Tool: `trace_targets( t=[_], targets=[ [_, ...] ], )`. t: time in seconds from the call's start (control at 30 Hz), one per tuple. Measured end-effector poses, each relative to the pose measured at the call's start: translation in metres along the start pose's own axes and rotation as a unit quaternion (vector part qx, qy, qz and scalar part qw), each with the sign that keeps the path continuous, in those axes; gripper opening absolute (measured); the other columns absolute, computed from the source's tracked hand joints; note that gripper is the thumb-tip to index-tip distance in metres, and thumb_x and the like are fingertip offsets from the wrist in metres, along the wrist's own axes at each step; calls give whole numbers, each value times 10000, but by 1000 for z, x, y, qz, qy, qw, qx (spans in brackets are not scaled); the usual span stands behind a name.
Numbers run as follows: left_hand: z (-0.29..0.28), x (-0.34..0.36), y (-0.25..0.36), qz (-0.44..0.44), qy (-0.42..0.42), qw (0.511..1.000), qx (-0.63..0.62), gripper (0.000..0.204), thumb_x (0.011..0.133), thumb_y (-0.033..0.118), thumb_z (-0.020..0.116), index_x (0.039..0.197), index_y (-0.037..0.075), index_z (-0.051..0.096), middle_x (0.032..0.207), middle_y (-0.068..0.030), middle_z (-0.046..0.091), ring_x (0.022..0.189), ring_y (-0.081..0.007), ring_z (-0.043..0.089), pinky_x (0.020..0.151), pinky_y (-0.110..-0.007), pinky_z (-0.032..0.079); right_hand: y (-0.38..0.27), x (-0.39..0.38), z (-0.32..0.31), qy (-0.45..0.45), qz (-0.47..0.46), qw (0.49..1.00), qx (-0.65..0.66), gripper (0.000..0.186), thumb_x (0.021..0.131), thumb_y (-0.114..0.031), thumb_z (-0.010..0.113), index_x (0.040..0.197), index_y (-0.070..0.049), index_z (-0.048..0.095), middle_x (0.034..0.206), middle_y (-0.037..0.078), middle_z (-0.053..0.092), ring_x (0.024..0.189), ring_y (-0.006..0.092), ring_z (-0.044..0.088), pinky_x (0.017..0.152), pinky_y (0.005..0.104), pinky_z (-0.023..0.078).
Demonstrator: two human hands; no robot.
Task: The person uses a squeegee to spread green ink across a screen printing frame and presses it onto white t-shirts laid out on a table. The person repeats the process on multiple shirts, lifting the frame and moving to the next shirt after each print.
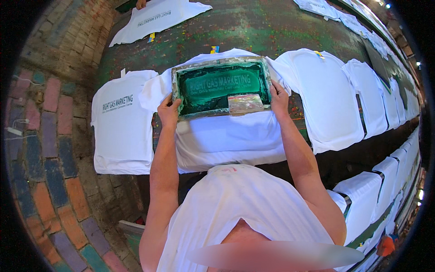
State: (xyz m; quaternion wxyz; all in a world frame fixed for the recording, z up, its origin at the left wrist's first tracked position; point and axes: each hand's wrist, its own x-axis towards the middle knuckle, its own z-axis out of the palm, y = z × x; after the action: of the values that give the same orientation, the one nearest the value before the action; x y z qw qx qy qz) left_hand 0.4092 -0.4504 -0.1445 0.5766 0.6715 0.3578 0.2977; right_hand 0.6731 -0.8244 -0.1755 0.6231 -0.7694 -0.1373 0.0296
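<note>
White cloth top (249, 204) on the wearer is filling six o'clock. At twelve, just above centre, a rectangular, worn-edged frame with green-smeared mesh (213, 84) is overlapping a white cloth T-shirt (229, 140); I cannot tell whether they are touching. The left hand (169, 111) is pinching the frame's eight-o'clock corner, the right hand (279, 97) its three-o'clock edge. A flat, pale block (245, 104) is lying at its four o'clock. Farther out, a dark-printed white T-shirt (123, 131) is lying at nine, and another person's hand (141, 4) is showing at eleven.
</note>
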Motion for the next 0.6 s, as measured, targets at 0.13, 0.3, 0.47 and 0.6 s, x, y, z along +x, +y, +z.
trace_targets(
  t=[0.13, 0.3, 0.47, 0.6],
  targets=[
    [2, 1, 2, 1, 16, 999, 36, 522, 937, -26, 867, 1450, -32, 768, 1199, -67, 834, 994, -130, 727, 940, -299, 574, 1, 1, 0, 0, -15, 1000, -15, 385, 1124, -181, 682, 1449, 13, 748, 1303, 187, 826, 1197, 220, 760, 1059, 351, 567],
    [2, 0, 7, -6, 14, 998, 55, 518, 943, -10, 860, 1453, -27, 768, 1216, -72, 832, 1019, -129, 725, 947, -303, 573, 2, -1, -2, 2, 5, 999, -33, 391, 1123, -201, 675, 1447, 5, 749, 1322, 207, 821, 1219, 248, 764, 1075, 362, 563],
    [-2, -4, 11, -1, 2, 996, 85, 525, 959, 6, 842, 1476, -29, 752, 1262, -102, 826, 1064, -152, 735, 983, -321, 577, 1, -3, -2, 6, -10, 999, -44, 403, 1136, -228, 656, 1456, 0, 745, 1359, 215, 807, 1245, 259, 755, 1098, 368, 548],
    [-2, 0, 7, -25, -7, 997, 68, 554, 958, 13, 849, 1491, -67, 722, 1343, -145, 811, 1136, -184, 755, 1042, -324, 575, -3, -4, -3, 4, 15, 999, -45, 401, 1142, -225, 662, 1464, 0, 743, 1358, 178, 812, 1233, 228, 747, 1090, 354, 547]
  ],
)
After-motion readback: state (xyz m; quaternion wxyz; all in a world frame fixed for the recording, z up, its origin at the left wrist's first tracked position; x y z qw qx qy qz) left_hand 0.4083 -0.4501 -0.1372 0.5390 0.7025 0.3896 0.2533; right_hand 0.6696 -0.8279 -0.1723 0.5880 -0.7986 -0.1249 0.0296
